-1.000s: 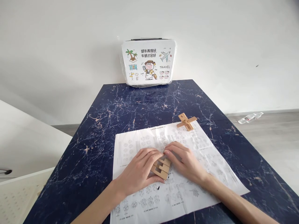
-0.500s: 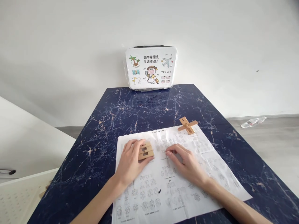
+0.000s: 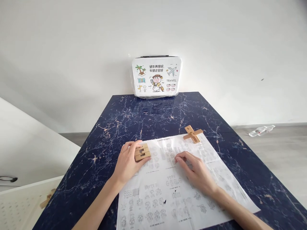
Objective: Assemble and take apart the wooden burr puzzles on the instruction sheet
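My left hand (image 3: 127, 161) is closed around a flat wooden interlocking puzzle (image 3: 144, 152), thumb along its near edge and fingers over its left side. Small dark gaps show in the middle of the puzzle. Beneath both hands lies a large printed instruction sheet (image 3: 158, 179) with rows of small diagrams. My right hand (image 3: 194, 167) rests on the sheet with its fingers curled in and thumb against them; nothing shows between them. Beyond it, at the sheet's far right corner, stands a cross-shaped wooden puzzle (image 3: 192, 134) marked with a 2, touched by neither hand.
A white cartoon-printed case (image 3: 157, 76) in clear wrap stands at the far end of the dark blue marbled table (image 3: 163, 119), against the wall. At lower left is a white perforated basket (image 3: 24, 201) with wooden pieces (image 3: 46, 199). A clear plastic bottle (image 3: 261, 130) lies on the floor, right.
My left hand has shifted left with the flat wooden puzzle, toward the sheet's left edge. My right hand stays curled on the sheet. The whole view has tilted slightly upward.
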A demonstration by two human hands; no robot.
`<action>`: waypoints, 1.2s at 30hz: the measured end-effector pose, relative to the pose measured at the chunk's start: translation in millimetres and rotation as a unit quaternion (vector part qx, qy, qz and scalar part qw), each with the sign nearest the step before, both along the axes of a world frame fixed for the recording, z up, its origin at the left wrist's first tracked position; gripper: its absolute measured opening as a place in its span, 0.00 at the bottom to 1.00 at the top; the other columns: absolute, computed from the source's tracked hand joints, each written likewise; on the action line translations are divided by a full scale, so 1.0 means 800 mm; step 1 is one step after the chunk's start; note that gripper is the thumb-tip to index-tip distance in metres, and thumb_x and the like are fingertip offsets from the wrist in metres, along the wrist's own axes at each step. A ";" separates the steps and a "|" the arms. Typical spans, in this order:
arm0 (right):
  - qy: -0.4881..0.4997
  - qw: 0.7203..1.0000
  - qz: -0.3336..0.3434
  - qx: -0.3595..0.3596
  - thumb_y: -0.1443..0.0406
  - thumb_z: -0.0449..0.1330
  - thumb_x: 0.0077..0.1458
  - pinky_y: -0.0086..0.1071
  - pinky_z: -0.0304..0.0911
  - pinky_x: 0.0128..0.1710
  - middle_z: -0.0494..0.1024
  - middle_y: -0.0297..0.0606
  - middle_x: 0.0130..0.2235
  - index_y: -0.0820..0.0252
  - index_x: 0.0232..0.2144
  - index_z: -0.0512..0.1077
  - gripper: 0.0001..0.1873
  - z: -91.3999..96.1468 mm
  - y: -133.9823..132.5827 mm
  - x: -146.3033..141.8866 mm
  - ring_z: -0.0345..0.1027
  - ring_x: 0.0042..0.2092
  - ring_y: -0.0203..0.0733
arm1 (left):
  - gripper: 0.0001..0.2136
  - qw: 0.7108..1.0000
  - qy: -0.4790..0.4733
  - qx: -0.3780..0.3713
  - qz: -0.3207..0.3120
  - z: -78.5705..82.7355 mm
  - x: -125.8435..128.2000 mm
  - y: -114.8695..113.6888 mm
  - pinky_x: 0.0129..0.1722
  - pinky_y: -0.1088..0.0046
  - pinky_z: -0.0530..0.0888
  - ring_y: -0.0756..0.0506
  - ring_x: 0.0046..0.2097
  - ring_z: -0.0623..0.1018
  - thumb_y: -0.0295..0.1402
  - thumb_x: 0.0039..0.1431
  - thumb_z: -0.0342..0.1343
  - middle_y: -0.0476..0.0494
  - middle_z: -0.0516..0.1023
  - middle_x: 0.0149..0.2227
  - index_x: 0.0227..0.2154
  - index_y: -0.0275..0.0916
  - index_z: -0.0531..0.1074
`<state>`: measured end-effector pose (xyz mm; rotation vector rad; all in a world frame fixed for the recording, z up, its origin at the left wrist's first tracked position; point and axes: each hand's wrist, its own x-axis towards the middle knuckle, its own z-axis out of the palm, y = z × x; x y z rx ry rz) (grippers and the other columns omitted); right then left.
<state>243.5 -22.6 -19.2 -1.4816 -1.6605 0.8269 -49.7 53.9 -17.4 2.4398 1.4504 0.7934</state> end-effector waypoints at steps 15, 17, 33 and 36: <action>0.096 0.994 -0.043 -0.027 0.46 0.53 0.74 0.38 0.66 0.41 0.79 0.40 0.36 0.55 0.35 0.75 0.24 -0.015 0.012 0.018 0.71 0.38 0.45 | 0.27 0.997 0.015 0.058 0.043 -0.004 -0.002 -0.002 0.55 0.47 0.76 0.32 0.55 0.77 0.43 0.66 0.67 0.37 0.77 0.52 0.61 0.44 0.62; 0.127 0.990 -0.052 -0.026 0.46 0.54 0.74 0.37 0.67 0.39 0.79 0.39 0.35 0.55 0.36 0.74 0.22 -0.014 0.013 0.017 0.70 0.36 0.44 | 0.27 0.997 0.017 0.066 0.038 -0.005 -0.001 -0.003 0.56 0.47 0.76 0.32 0.56 0.77 0.42 0.67 0.67 0.35 0.76 0.55 0.62 0.44 0.62; 0.259 0.956 -0.137 -0.002 0.43 0.62 0.67 0.34 0.67 0.22 0.85 0.44 0.44 0.51 0.63 0.61 0.32 -0.007 0.036 0.033 0.77 0.24 0.41 | 0.22 0.995 0.004 0.095 -0.015 0.006 0.007 -0.005 0.59 0.47 0.76 0.32 0.60 0.74 0.41 0.72 0.61 0.35 0.72 0.58 0.62 0.44 0.63; 0.273 0.954 -0.126 0.000 0.45 0.63 0.67 0.36 0.68 0.24 0.84 0.49 0.52 0.51 0.64 0.64 0.32 -0.007 0.038 0.035 0.78 0.27 0.42 | 0.21 0.996 -0.002 0.089 -0.025 0.008 0.007 -0.006 0.58 0.48 0.76 0.33 0.60 0.74 0.39 0.73 0.60 0.35 0.72 0.58 0.62 0.44 0.62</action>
